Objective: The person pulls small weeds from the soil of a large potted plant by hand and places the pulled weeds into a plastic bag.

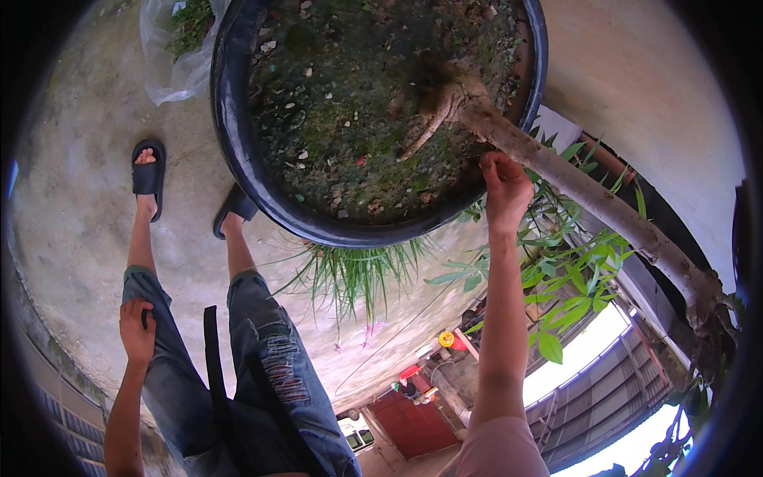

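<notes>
A big round black pot [238, 151] filled with dark, mossy soil [342, 135] takes up the top middle. A thick tree trunk [572, 175] rises from the soil and leans off to the right. My right hand [507, 195] reaches over the pot's near right rim, by the base of the trunk. Its fingertips are pinched together at the soil's edge; what they hold, if anything, is too small to make out. On the left knee of my jeans [171, 374] rests my left hand [137, 332], fingers laid over the cloth, with a small dark patch beside them.
A clear plastic bag [171, 67] with green weeds lies left of the pot. Grassy leaves [362, 266] hang below the pot's near rim, and leafy branches [572, 286] spread under the trunk. My feet wear black slides [147, 179] on concrete. A wall [636, 63] stands right.
</notes>
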Demonstrator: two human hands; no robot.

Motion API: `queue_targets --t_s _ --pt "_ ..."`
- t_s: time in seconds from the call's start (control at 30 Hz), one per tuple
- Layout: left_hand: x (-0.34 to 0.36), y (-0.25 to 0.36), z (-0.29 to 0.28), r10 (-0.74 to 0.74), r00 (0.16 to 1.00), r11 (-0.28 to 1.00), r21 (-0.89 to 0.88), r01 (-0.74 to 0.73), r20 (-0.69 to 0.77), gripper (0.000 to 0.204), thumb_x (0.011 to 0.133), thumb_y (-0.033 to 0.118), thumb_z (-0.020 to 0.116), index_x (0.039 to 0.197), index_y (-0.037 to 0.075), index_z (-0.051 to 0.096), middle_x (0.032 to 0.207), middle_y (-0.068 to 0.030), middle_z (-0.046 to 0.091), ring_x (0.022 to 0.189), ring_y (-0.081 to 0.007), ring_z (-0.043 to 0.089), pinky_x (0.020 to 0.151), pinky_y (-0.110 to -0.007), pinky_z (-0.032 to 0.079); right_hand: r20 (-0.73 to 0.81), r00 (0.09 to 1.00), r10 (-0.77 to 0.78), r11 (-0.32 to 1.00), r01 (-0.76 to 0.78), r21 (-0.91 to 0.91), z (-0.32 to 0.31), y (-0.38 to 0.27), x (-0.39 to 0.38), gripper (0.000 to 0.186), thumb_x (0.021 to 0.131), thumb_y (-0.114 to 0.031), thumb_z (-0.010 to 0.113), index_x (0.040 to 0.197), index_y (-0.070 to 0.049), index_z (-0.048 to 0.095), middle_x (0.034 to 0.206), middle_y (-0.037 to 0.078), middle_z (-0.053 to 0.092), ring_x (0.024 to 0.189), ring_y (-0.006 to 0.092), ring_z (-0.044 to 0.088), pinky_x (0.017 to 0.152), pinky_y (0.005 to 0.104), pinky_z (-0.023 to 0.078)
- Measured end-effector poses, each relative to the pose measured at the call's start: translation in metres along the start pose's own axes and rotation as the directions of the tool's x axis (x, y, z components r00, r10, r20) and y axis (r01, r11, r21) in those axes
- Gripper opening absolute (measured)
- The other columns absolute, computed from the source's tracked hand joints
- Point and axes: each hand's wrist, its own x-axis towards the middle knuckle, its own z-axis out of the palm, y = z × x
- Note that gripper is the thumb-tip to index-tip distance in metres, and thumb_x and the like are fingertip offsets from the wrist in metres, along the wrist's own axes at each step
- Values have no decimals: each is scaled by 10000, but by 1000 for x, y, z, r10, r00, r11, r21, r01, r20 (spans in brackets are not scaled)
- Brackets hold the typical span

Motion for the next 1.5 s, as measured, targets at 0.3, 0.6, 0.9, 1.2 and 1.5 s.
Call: queue_targets --t_s 0.3,0.6,0.9,1.2,1.5 --pt "2 3 -1 24 1000 1000 -17 -25 -20 193 691 -44 522 869 29 531 931 -151 547 904 -348 489 827 -410 397 128 978 -164 953 190 -235 0 -10 11 119 773 -113 686 877 -54 680 724 67 665 640 87 610 627 219 472" --pt "5 4 -2 9 1000 1000 -15 -9 -3 180 694 -40 524 860 30 533 932 -144 548 918 -343 488 835 -408 397 -33 976 -215 963 207 -172 -2 16 20 145 771 -104 678 889 -21 658 777 79 660 685 111 620 627 269 483" --pt "0 7 -1 -18 1000 1000 -10 18 -26 170 688 -37 523 844 30 529 949 -126 558 932 -330 493 841 -404 401 82 881 -466 804 461 -376 -1 -5 45 176 758 -65 650 908 -12 574 831 166 617 790 343 594 709 390 457" --pt "-4 0 2 -2 1000 1000 -11 2 -24 182 676 -34 527 844 34 536 950 -125 560 925 -331 495 842 -402 402 -61 894 -444 881 423 -212 -11 12 52 221 789 -129 656 976 -17 615 878 128 640 730 272 608 689 355 475" --pt "-5 -2 4 15 999 1000 -10 -16 -40 187 671 -30 530 845 39 535 944 -124 557 920 -332 495 836 -406 404 203 840 -503 654 523 -546 -23 20 51 266 788 -145 640 1031 -46 598 909 154 636 831 340 605 741 409 466"
